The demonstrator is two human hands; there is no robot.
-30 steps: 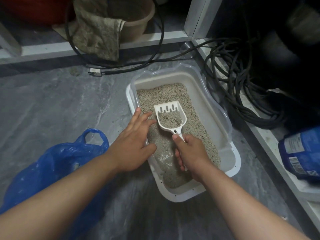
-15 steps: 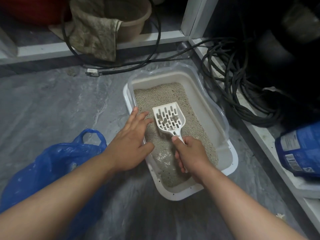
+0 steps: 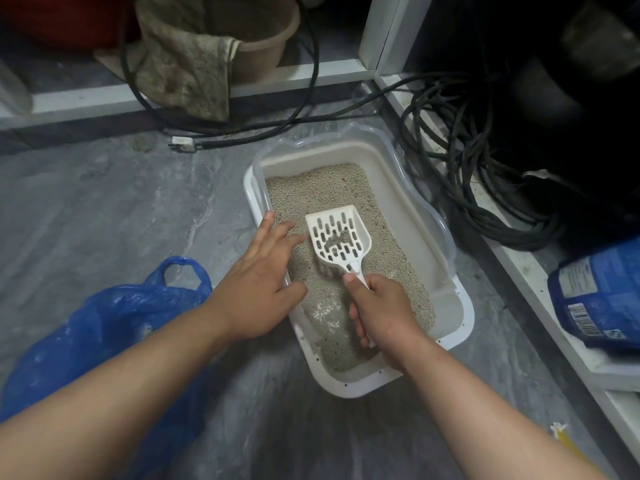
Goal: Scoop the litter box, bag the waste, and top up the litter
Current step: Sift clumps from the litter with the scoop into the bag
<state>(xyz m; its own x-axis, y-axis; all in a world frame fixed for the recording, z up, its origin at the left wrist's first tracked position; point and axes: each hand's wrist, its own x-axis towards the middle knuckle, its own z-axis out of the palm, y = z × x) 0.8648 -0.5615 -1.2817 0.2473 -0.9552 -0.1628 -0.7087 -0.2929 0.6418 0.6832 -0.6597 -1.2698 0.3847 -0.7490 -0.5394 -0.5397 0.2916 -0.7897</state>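
A white litter box [image 3: 460,313] with a clear rim guard sits on the grey floor, filled with grey-beige litter [image 3: 322,192]. My right hand [image 3: 381,313] grips the handle of a white slotted scoop [image 3: 337,237], which is lifted above the litter with a small grey clump left on its slots. My left hand [image 3: 259,285] rests with straight fingers on the box's left rim. A blue plastic bag [image 3: 104,323] lies open on the floor to the left of the box. A blue litter bag [image 3: 602,296] lies at the right edge.
Coiled black cables [image 3: 467,174] lie right behind and beside the box. A white frame ledge [image 3: 512,271] runs along the right. At the back stand a beige tub [image 3: 263,46] with a dirty cloth [image 3: 187,74] draped over it.
The scoop has risen out of the litter and most loose grains have sifted through, leaving a small clump. My left hand has stayed on the rim.
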